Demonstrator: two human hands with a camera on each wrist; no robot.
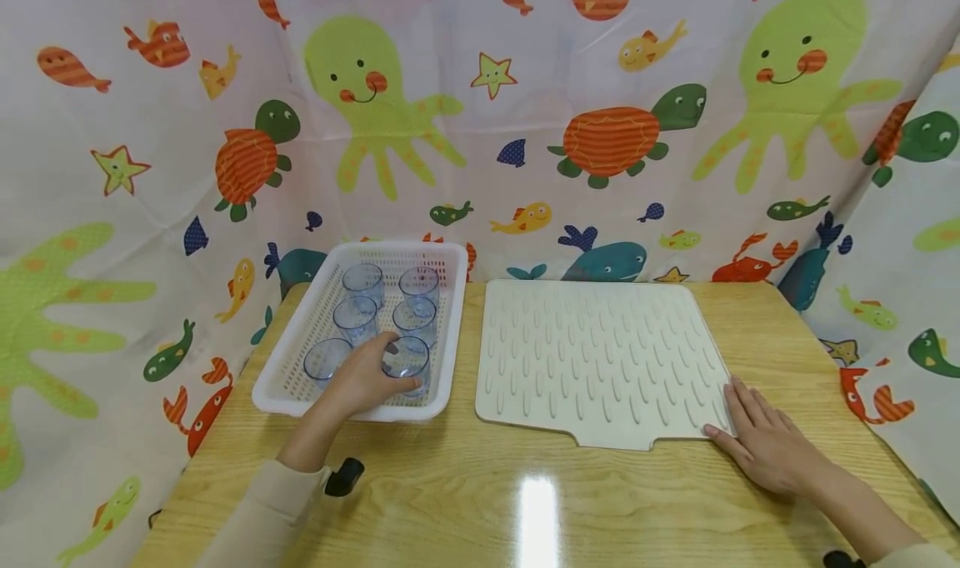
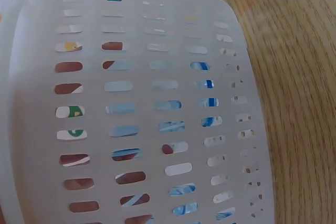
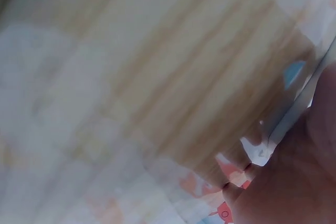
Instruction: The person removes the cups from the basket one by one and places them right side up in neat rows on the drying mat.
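Several clear blue-tinted glasses [image 1: 356, 314] stand in a white perforated plastic basket [image 1: 455, 301] at the left of the table. My left hand [image 1: 367, 376] reaches over the basket's front wall and grips the front right glass [image 1: 414, 353], thumb on its near side and fingers on its far side. In the left wrist view the slotted basket wall [image 2: 152, 93] hides that hand and most of the glass. On the right, a flat off-white draining board [image 1: 592, 343] with raised ridges lies on the table. My right hand [image 1: 768, 443] rests at its front right corner, fingers extended along the edge.
The wooden table [image 1: 450, 493] runs beneath everything, with a bright reflection near its front. A curtain [image 1: 480, 135] printed with sea animals hangs behind the table and along both sides. The board's short front lip [image 1: 615, 441] points toward me.
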